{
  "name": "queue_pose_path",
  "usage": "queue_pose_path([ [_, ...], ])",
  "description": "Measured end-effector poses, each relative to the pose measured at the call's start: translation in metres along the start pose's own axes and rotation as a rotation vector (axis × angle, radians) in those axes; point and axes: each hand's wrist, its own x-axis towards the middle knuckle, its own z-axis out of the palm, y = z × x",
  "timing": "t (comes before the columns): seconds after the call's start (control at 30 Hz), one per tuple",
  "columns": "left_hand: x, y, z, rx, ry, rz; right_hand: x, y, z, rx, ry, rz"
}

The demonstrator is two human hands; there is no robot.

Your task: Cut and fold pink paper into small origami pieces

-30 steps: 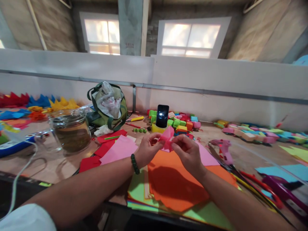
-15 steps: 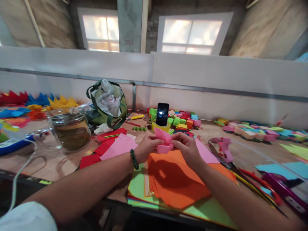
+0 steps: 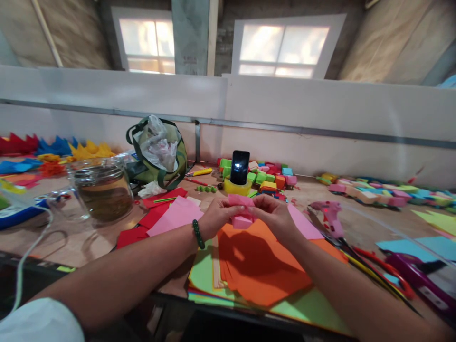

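A small folded pink paper (image 3: 242,221) is held between both hands, above a stack of orange paper sheets (image 3: 263,266). My left hand (image 3: 215,216), below a dark green bead bracelet (image 3: 198,234), pinches the paper's left side. From the right, my right hand (image 3: 273,213) grips the other side with thumb and fingers. The paper has a boxy lower part and a flap standing up behind the thumbs. Light green sheets (image 3: 206,270) lie under the orange ones. Flat pink sheets (image 3: 176,216) rest to the left, over red paper (image 3: 133,237).
Behind the hands a phone (image 3: 240,167) stands in a yellow tape roll (image 3: 237,188), before folded colored paper pieces (image 3: 261,178). A glass jug (image 3: 103,194) and a green bag (image 3: 167,161) stand left. At right lie a pink glue gun (image 3: 329,216), scissors (image 3: 384,266) and a purple tool (image 3: 422,280).
The raised pink flap has been folded lower and looks flatter between the thumbs. Both hands stay in nearly the same place, and the view has shifted slightly.
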Motion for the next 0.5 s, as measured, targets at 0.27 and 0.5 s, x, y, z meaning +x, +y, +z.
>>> queue_pose_path([
  [0.27,0.0004,-0.004,-0.0008,0.075,-0.008,0.05,0.0054,0.0072,-0.0051,-0.02,-0.001,-0.032],
  [0.5,0.0017,-0.0011,-0.0029,0.142,0.039,0.054,0.0057,0.0043,-0.0054,-0.073,-0.048,-0.061],
])
